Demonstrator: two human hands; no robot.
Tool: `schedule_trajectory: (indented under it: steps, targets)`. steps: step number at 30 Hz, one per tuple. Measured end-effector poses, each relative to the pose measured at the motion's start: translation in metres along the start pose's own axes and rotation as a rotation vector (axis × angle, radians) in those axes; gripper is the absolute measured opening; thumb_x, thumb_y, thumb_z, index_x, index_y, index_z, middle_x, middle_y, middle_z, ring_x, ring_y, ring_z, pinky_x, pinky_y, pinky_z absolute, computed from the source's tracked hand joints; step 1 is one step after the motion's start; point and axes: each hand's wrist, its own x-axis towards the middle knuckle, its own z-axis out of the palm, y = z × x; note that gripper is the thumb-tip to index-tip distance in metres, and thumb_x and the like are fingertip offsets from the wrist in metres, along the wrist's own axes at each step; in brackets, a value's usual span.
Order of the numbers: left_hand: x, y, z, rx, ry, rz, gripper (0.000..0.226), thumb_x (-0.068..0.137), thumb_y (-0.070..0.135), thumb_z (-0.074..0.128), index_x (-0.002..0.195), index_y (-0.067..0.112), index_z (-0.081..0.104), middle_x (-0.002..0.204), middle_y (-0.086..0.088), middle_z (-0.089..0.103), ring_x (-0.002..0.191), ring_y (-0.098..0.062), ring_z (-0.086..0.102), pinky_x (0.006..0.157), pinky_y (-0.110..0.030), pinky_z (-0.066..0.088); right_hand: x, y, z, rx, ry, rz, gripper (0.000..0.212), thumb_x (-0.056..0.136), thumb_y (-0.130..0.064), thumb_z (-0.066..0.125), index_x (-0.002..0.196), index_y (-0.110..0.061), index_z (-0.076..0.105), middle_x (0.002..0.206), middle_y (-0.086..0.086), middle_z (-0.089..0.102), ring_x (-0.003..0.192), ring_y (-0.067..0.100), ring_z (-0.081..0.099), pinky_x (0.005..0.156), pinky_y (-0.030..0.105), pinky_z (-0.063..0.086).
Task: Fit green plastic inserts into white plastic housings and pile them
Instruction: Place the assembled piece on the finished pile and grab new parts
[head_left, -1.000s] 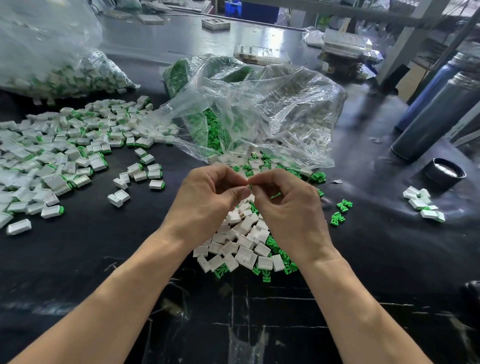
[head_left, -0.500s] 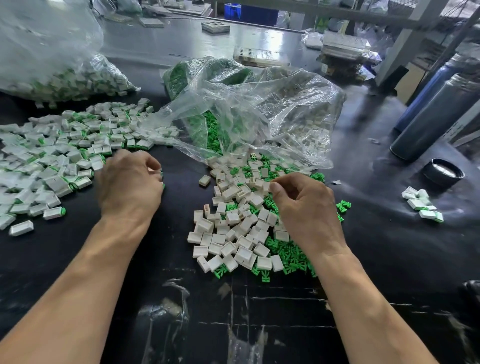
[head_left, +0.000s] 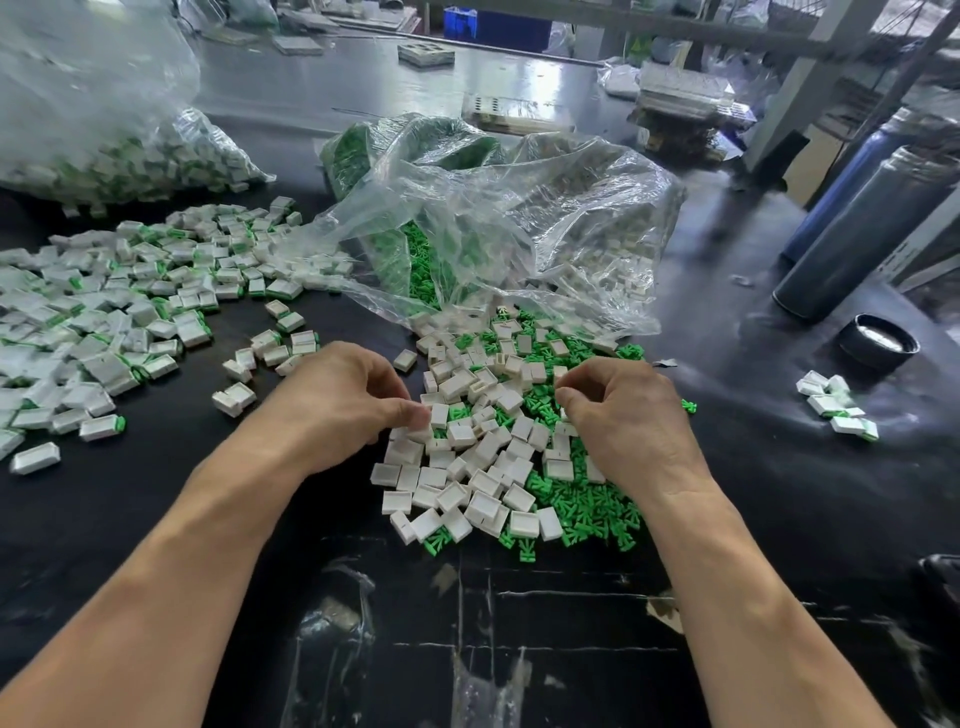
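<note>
A loose heap of white housings (head_left: 470, 470) lies mixed with green inserts (head_left: 589, 501) on the black table (head_left: 779, 509) in front of me. My left hand (head_left: 348, 402) reaches in from the left edge of the heap and pinches a white housing (head_left: 422, 420) between thumb and forefinger. My right hand (head_left: 628, 421) sits curled over the heap's right side, thumb and forefinger close together; what they hold is hidden. Fitted white-and-green pieces (head_left: 109, 317) spread in a wide pile at the left.
A crumpled clear bag (head_left: 524, 234) holding green and white parts lies open behind the heap. Another bag of fitted pieces (head_left: 135, 156) sits at the far left. To the right are a small group of fitted pieces (head_left: 836, 410), a black cap (head_left: 879, 344) and tall dark cylinders (head_left: 878, 228).
My hands parted from the middle. The left hand went out to the fitted pile at the left and has come back to the heap's edge. The right hand has dropped onto the heap.
</note>
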Motion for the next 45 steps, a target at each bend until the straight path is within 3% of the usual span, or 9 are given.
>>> schedule_trajectory:
  steps: [9,15,18,23,28,32,36,41,45]
  targets:
    - [0.000,0.002,0.012,-0.092,0.042,0.083,0.014,0.083,0.034,0.085,0.080,0.023,0.077,0.073,0.009,0.075,0.068,-0.006,0.067,0.074,-0.029,0.054,0.000,-0.008,0.007,-0.194,-0.025,0.051,0.015,0.089,-0.048,0.075,0.088,-0.033,0.074,0.092,-0.013,0.067,0.091,0.014,0.062,0.093,0.036,0.052]
    - [-0.001,0.002,0.011,-0.345,0.029,0.143,0.015,0.084,0.032,0.082,0.086,0.018,0.077,0.078,-0.002,0.077,0.059,-0.004,0.063,0.052,-0.014,0.048,0.000,-0.010,0.011,-0.244,-0.028,0.022,0.011,0.093,-0.040,0.073,0.089,-0.029,0.070,0.098,-0.009,0.066,0.091,0.016,0.062,0.084,0.033,0.048]
    - [-0.002,0.005,0.009,-0.571,-0.029,0.152,0.026,0.078,0.031,0.082,0.092,0.010,0.076,0.085,-0.010,0.078,0.064,-0.016,0.064,0.051,-0.020,0.051,-0.002,-0.011,0.012,-0.230,-0.033,-0.010,0.010,0.093,-0.037,0.072,0.091,-0.027,0.069,0.099,-0.008,0.065,0.093,0.017,0.062,0.083,0.032,0.047]
    - [-0.004,0.011,0.014,-0.894,-0.141,0.185,0.030,0.075,0.018,0.078,0.099,0.001,0.070,0.095,-0.017,0.078,0.070,-0.020,0.072,0.060,-0.026,0.058,-0.005,-0.012,0.012,-0.023,0.067,-0.089,0.009,0.097,-0.035,0.066,0.092,-0.027,0.063,0.084,-0.015,0.063,0.079,0.005,0.061,0.077,0.031,0.049]
    - [-0.003,0.016,0.023,-1.148,-0.254,0.184,0.029,0.077,0.004,0.071,0.105,0.000,0.068,0.095,-0.019,0.075,0.075,-0.024,0.075,0.064,-0.027,0.062,-0.007,-0.011,0.015,0.397,0.093,-0.112,0.010,0.098,-0.022,0.066,0.100,-0.031,0.068,0.073,-0.018,0.066,0.065,-0.009,0.062,0.052,0.011,0.046]
    - [-0.004,0.017,0.027,-1.199,-0.299,0.218,0.033,0.080,0.000,0.067,0.113,-0.001,0.069,0.098,-0.017,0.074,0.081,-0.024,0.074,0.074,-0.029,0.064,-0.007,-0.011,0.019,0.509,0.046,-0.109,0.020,0.099,-0.014,0.066,0.108,-0.031,0.073,0.078,-0.018,0.070,0.069,-0.004,0.065,0.060,0.026,0.061]
    - [-0.004,0.018,0.028,-1.162,-0.301,0.262,0.034,0.083,0.003,0.065,0.116,0.001,0.071,0.097,-0.014,0.072,0.081,-0.021,0.070,0.082,-0.032,0.061,-0.007,-0.011,0.021,0.596,0.040,-0.101,0.016,0.098,-0.013,0.069,0.104,-0.028,0.074,0.090,-0.008,0.076,0.082,0.008,0.073,0.073,0.027,0.062]
    - [-0.004,0.019,0.030,-1.118,-0.239,0.263,0.025,0.086,0.013,0.066,0.106,-0.001,0.072,0.089,-0.014,0.071,0.074,-0.022,0.067,0.071,-0.029,0.062,-0.008,-0.012,0.021,0.625,0.053,-0.099,0.015,0.098,-0.016,0.069,0.099,-0.031,0.071,0.090,-0.007,0.077,0.081,0.012,0.074,0.070,0.036,0.065]
    - [-0.004,0.017,0.032,-1.070,-0.184,0.254,0.026,0.086,0.013,0.069,0.106,-0.002,0.070,0.092,-0.020,0.075,0.076,-0.027,0.074,0.067,-0.030,0.062,-0.010,-0.015,0.022,0.684,0.050,-0.106,0.019,0.100,-0.013,0.066,0.103,-0.032,0.069,0.085,-0.005,0.077,0.070,0.011,0.072,0.061,0.029,0.060]
